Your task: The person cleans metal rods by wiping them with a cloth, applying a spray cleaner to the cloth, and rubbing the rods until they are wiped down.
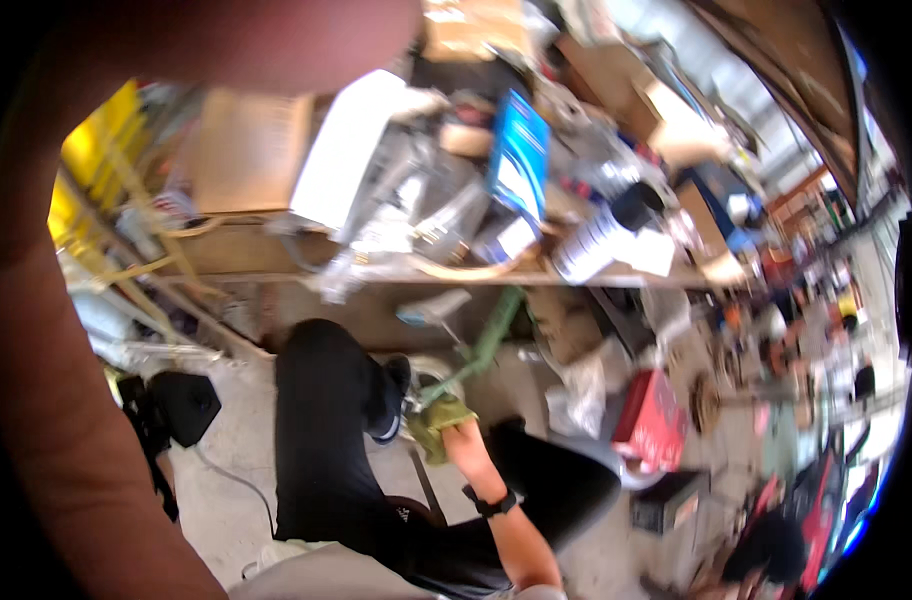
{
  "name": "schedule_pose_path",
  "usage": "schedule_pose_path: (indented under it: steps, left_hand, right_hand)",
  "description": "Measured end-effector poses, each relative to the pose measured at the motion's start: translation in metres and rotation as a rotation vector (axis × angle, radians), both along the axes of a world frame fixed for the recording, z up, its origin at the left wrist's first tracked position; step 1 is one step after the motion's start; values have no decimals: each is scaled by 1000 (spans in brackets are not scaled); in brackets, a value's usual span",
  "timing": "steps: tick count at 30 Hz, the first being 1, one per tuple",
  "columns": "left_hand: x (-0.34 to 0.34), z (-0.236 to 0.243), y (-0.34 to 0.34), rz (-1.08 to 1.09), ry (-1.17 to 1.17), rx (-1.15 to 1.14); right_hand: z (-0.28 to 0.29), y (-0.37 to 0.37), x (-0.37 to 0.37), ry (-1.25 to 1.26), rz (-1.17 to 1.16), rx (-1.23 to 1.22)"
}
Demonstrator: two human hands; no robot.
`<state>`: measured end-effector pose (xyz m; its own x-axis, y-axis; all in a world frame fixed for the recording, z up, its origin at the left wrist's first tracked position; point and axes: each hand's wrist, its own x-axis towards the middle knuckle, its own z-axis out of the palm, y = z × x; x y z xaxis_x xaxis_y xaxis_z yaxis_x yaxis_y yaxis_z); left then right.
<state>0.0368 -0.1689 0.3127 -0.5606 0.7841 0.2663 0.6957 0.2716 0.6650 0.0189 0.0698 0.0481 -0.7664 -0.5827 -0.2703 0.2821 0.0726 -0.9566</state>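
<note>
Head view: where do we put the right hand (446,420)?

– We log it low and central, between the two black-trousered legs (321,430), its forearm entering from the near right with a black wristband (495,503). An olive-green covering (433,445) wraps it; glove or cloth, we cannot tell.

And the green bar (491,340)?

– Between the knees, below the worktop's front edge. It slants from the far right to the near left, its near end meeting the covered hand. Blur and covering hide the right fingers, so we cannot tell whether they are clamped on it.

What of the left hand (266,40)?

– Raised very close to the lens, a blurred mass across the far left, its forearm sweeping up the left rim. We cannot tell whether its fingers are apart or together.

Surroundings?

– On the worktop (216,262), left to right, we record a cardboard box (251,150), a white box (351,150), clear plastic bags (416,190), an upright blue box (521,155) and a tilted black-capped can (606,235). Right of the legs we find a red box (651,420); on the left, near the floor, a black device (184,408) trailing a cable (241,477).
</note>
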Motion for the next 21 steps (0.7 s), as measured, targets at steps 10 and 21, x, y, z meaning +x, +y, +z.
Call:
schedule_pose_path:
  steps: [10,21]
  left_hand:
    - [-51,-36,93,-199,162,142]
    - [-47,-20,215,72,125,569]
  right_hand:
    - [-10,17,-20,418,-122,-262]
    - [68,38,-31,331,-411,-389]
